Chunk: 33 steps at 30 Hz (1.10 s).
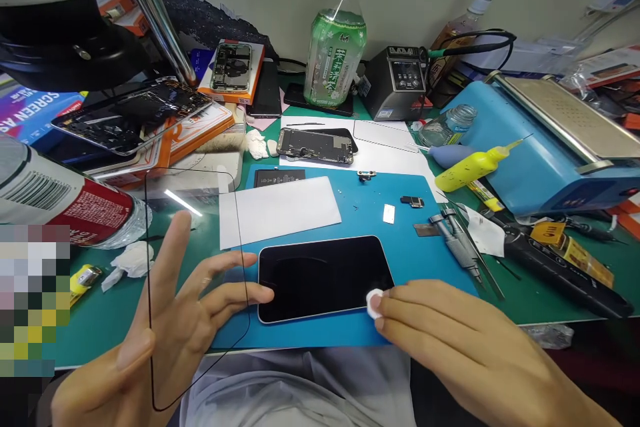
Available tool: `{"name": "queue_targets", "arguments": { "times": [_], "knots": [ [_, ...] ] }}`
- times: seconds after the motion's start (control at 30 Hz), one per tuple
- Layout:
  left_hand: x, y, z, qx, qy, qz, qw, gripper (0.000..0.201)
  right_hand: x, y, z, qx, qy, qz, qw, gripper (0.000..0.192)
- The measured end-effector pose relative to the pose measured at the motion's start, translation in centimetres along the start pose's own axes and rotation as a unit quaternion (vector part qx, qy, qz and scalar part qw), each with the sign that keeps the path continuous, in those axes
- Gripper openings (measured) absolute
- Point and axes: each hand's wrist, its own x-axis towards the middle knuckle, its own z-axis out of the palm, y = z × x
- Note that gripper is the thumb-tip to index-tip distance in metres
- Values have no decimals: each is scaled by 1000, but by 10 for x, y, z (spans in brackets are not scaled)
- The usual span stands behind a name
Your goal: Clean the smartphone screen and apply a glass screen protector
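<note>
My left hand (185, 313) holds up a clear glass screen protector (213, 197) with a thin black border. The thumb lies by its left edge and the index finger points upward behind it. Other left fingertips touch the left end of a phone (325, 277), which lies screen up on the blue mat (425, 253). A small white pad (373, 303) is pinched in the fingers of my right hand (450, 333), at the phone's lower right corner. Behind the phone lies a white sheet (280, 210).
A disassembled phone (316, 146) and small parts lie farther back. Screwdrivers (457, 247), tweezers and a yellow dropper bottle (470, 167) are to the right, beside a blue machine (540, 147). A red-labelled bottle (95, 207) and a microscope stand (65, 33) occupy the left.
</note>
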Motion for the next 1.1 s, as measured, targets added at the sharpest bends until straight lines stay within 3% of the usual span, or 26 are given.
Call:
{"name": "queue_targets", "arguments": {
  "times": [0.07, 0.2, 0.3, 0.43, 0.57, 0.73, 0.83, 0.97, 1.1],
  "knots": [
    [-1, 3, 1, -1, -17, -4, 1000, 67, -3, 3, -7, -17, 7, 19, 1000, 31],
    [-8, 16, 18, -29, 45, -20, 998, 80, -5, 8, -22, -43, 88, 108, 989, 34],
    [-11, 22, 28, -47, 53, -36, 997, 86, -3, 7, -25, -44, 109, 131, 984, 39],
    [-8, 14, 19, -35, 69, -10, 997, 78, 1, 5, -20, -41, 125, 142, 981, 40],
    [-4, 8, 4, -20, 45, -23, 999, 94, 1, 5, -19, -29, 145, 185, 972, 39],
    [-5, 9, 1, 23, 17, -8, 1000, 89, 0, 11, -16, 12, 84, 101, 991, 40],
    [-5, 8, 1, 37, 17, -3, 999, 90, 3, 16, -8, 25, 78, 84, 993, 39],
    [-6, 9, 11, 46, 58, -13, 997, 94, -1, 18, -2, 50, 65, 62, 995, 32],
    [-8, 18, 28, 26, 135, -40, 990, 97, -19, 10, -14, 92, 31, 56, 994, 37]
  ]
}}
